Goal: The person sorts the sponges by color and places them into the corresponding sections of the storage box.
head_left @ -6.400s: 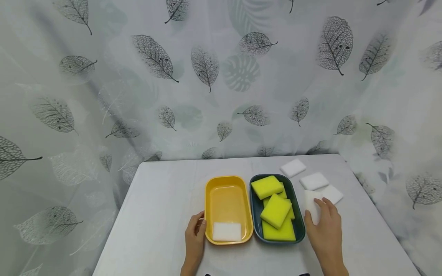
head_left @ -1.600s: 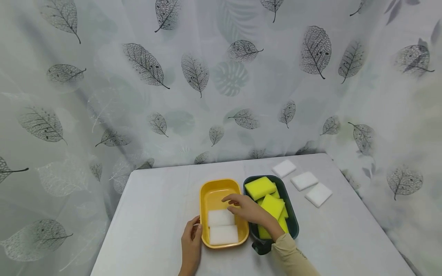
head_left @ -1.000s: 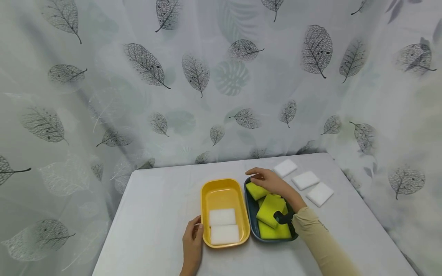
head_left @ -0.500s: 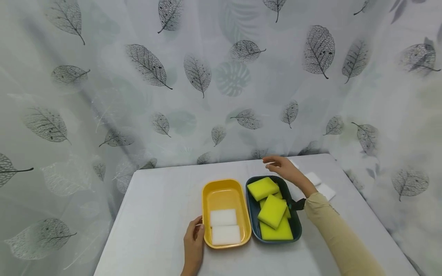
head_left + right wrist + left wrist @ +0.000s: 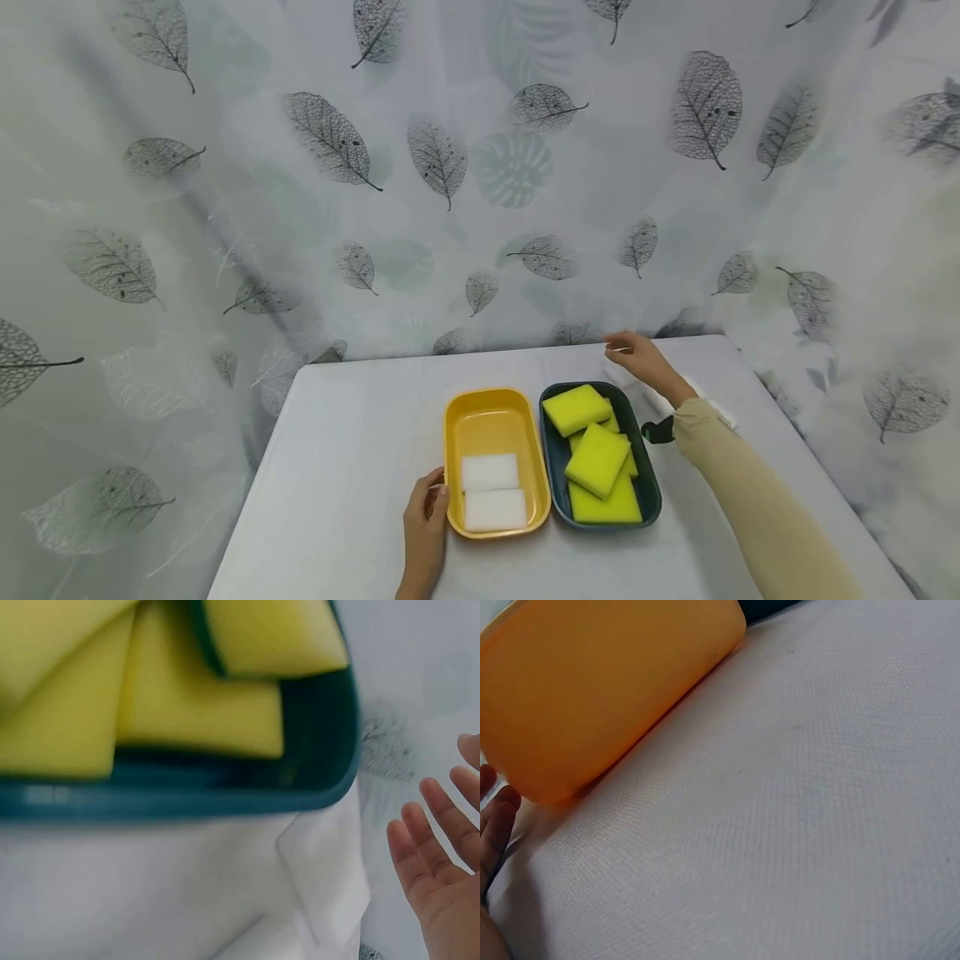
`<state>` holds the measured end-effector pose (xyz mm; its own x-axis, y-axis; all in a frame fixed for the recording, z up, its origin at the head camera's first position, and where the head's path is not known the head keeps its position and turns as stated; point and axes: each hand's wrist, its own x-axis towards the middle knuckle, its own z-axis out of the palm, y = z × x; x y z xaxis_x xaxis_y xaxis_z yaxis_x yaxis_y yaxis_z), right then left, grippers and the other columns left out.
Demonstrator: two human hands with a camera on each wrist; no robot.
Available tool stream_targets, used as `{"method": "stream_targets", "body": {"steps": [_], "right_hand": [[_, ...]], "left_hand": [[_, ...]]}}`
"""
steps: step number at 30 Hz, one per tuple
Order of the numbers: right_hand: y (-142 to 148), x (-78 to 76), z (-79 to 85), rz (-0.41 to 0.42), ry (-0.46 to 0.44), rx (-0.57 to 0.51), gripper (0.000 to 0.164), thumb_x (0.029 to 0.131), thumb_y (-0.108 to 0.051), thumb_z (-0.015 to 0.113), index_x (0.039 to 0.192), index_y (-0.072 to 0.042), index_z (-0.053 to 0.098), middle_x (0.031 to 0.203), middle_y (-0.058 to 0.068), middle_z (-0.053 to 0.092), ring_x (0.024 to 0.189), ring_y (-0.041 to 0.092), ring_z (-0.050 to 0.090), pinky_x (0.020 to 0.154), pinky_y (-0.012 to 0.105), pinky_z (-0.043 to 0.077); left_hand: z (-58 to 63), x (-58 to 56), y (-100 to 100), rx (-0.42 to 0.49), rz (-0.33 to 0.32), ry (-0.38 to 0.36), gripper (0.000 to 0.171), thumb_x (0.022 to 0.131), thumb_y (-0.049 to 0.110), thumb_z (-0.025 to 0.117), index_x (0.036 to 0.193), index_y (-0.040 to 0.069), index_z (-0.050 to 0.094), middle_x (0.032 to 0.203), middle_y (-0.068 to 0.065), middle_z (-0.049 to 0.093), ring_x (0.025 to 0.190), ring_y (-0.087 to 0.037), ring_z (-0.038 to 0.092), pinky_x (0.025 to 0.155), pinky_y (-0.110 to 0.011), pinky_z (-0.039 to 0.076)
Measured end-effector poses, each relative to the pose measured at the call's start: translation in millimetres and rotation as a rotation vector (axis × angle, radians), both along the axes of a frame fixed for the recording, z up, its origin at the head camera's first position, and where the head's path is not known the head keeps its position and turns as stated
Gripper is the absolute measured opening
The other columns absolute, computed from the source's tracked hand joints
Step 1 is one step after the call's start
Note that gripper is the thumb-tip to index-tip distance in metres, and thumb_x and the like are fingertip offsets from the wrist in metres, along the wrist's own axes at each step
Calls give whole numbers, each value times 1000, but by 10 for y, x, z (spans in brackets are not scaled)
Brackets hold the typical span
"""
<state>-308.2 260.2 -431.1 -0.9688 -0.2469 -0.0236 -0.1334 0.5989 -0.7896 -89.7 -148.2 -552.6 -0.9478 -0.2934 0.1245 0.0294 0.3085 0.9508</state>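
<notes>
My left hand rests at the left side of a yellow tray, fingers loosely bent. In the left wrist view its fingertips lie right by the tray's corner. Two white sponges lie in the near half of that tray, one behind the other. My right hand hangs over the back right of the table, fingers spread and relaxed, with nothing between them. Under it are white sponges, largely hidden by the hand and forearm in the head view.
A dark teal tray stands against the right side of the yellow one, heaped with several yellow sponges. The white-covered table ends at a leaf-printed curtain behind. My right sleeve crosses the table's right part.
A second white sponge has come into the yellow tray. My right hand has then moved from above that tray rightward and back, over the white sponges. The left hand has stayed put.
</notes>
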Motion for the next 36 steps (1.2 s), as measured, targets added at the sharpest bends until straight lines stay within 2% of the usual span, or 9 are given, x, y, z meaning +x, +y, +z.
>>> {"method": "stream_targets", "body": {"steps": [5,10,14,19,26,36], "right_hand": [[93,-67,-93,-22,2,123,52,107,-24,57,148,7,48,149,35,49,136,54,48,109,65,45],[176,-166,-168,-37,-45,214,66,106,-28,58,155,11,35,159,39,33,145,59,33,115,70,36],[215,-228,-185,-27,-100,280,77,104,-30,60,157,15,26,160,43,25,146,62,27,117,73,31],[243,-257,-216,-30,-139,372,85,101,-33,62,155,19,22,155,48,28,143,65,29,117,73,31],[248,-247,-321,-53,-77,476,79,97,-27,67,148,22,32,146,51,36,134,69,36,113,76,31],[226,-234,-408,-54,-108,540,81,96,-25,70,149,21,29,146,52,29,130,69,40,109,73,39]], "left_hand": [[14,-9,-15,-2,-5,3,29,106,35,61,133,26,67,118,2,70,91,-7,63,80,-19,53],[25,-12,-26,-9,-2,3,28,106,34,62,132,25,67,118,1,70,91,-6,63,79,-19,52],[32,-18,-26,-11,-1,0,28,106,33,61,132,25,67,117,2,70,91,-6,62,79,-19,52],[35,-28,-24,-12,-7,1,28,106,33,61,132,26,67,118,3,69,92,-6,63,80,-18,52],[44,-34,-22,-6,-10,-1,28,106,34,61,132,26,67,118,4,69,91,-6,63,79,-19,52],[-14,-21,-20,-9,0,-12,28,106,34,61,132,25,67,115,3,69,89,-6,61,78,-19,50]]}}
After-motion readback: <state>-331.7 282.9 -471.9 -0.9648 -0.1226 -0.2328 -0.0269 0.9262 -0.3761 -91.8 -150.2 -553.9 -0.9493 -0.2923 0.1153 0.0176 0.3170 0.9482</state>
